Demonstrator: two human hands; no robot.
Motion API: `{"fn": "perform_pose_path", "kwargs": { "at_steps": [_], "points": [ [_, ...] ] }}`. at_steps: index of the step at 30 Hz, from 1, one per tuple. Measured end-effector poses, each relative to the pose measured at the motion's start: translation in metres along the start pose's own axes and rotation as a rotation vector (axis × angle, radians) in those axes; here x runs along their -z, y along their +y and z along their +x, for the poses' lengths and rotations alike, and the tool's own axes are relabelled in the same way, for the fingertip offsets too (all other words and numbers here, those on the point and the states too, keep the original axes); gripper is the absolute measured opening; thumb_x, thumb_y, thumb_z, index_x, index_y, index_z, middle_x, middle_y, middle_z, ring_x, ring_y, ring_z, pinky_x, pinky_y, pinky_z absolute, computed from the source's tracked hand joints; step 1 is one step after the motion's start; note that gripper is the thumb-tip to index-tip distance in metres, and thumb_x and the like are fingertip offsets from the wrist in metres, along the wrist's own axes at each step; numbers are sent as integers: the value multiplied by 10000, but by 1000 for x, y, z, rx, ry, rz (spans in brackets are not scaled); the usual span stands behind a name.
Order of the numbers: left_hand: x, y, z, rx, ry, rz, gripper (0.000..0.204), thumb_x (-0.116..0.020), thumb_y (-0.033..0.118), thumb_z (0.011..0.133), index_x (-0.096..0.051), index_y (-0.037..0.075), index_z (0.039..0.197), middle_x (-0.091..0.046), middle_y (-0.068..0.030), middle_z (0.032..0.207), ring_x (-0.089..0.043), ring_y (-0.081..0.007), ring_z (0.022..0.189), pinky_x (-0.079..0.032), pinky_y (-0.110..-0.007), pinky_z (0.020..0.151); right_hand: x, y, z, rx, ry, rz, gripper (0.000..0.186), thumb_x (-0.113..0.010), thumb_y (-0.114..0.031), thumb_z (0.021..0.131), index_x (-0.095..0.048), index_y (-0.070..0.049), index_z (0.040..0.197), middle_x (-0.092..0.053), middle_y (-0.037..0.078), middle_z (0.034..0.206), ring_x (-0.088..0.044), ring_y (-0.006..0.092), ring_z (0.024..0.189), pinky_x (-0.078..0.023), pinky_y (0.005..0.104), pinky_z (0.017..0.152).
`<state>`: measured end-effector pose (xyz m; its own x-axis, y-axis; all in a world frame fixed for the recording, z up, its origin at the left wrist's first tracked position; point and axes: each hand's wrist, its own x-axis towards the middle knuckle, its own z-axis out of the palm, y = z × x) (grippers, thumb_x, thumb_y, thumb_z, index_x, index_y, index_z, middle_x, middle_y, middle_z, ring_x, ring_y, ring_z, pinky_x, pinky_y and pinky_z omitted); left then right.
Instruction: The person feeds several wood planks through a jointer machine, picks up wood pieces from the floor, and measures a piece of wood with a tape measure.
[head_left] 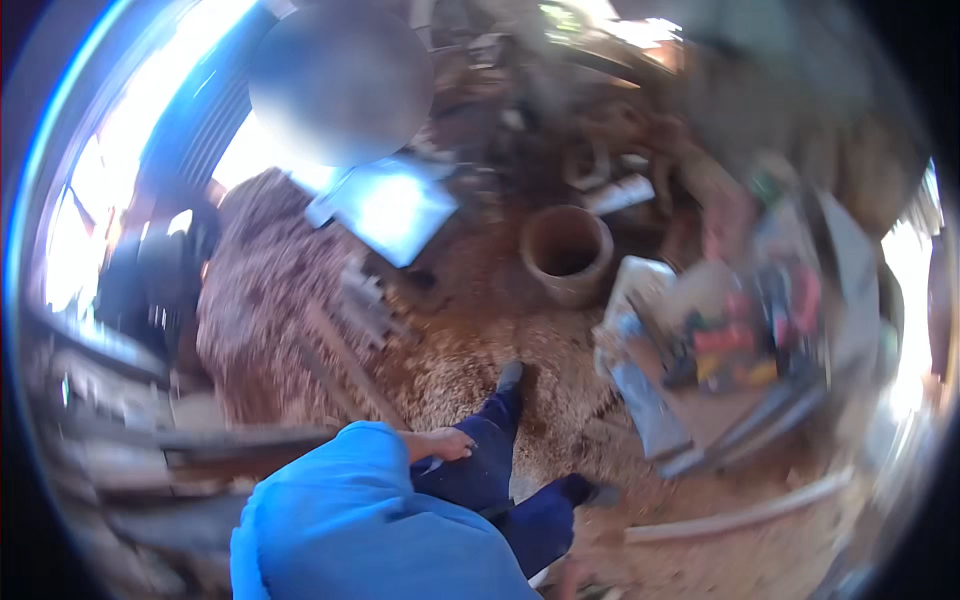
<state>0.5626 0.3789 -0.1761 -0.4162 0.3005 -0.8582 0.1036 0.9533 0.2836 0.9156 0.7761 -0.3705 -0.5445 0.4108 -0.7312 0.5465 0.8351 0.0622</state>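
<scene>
My left hand [450, 443] is beside my left thigh, below a blue sleeve [372, 448]. Its fingers look curled inward; motion blur hides whatever they may hold. A small pale patch shows just below the hand, too smeared to name. My right hand is not in view. Dark blue trousers [478, 460] cover my legs, set apart in a stride, one shoe [511, 377] ahead of the other. Ahead of my feet stands a round brown clay-coloured pot [567, 286] with a wide open mouth.
A large reddish-brown mound [255, 300] rises on the left, with planks [352, 365] against it. A bright sheet [390, 208] lies beyond. To the right is a board [715, 400] with red and yellow items. A long pale pole [740, 518] lies on the ground.
</scene>
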Motion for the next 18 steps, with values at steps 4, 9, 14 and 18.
{"fn": "perform_pose_path", "kwargs": {
  "at_steps": [4, 9, 14, 18],
  "points": [
    [-52, -82, -60, 7, 247, -140, 381, -530, 350, 961, -667, 88, 1201, -684, -191, 1171, -649, -373, 1105, -514, -491, 949, 143, -78, -32, 460, -8, -96, 418, -688, -287, 836, -694, -2, 1141, -636, 270, 1151, -589, 426, 1125, -423, 520, 1032],
    [-35, -167, -132, 380, 487, -477, 303, -512, 290, 934, -723, 94, 1029, -698, -169, 1093, -662, -359, 1061, -535, -466, 905, 391, -292, -17, 797, 339, 141, 630, -661, -189, 862, -483, 49, 1418, -422, 325, 1411, -454, 464, 1294, -355, 505, 1114],
    [-114, -314, -108, 762, 497, -894, 320, -587, 297, 883, -735, 67, 1049, -703, -214, 1133, -675, -374, 1065, -545, -458, 928, 626, -627, 1, 1354, 1058, 1, 429, -603, -249, 995, -610, 78, 1273, -615, 244, 1299, -543, 410, 1244, -395, 463, 1095],
    [-135, -425, -100, 1065, 758, -1230, 353, -576, 313, 895, -656, 5, 1047, -676, -301, 1067, -663, -443, 1014, -544, -496, 910, 703, -794, 19, 1170, 562, 223, 554, -428, -399, 1069, -523, 21, 1418, -532, 204, 1438, -493, 304, 1332, -367, 392, 1113]
  ]
}}
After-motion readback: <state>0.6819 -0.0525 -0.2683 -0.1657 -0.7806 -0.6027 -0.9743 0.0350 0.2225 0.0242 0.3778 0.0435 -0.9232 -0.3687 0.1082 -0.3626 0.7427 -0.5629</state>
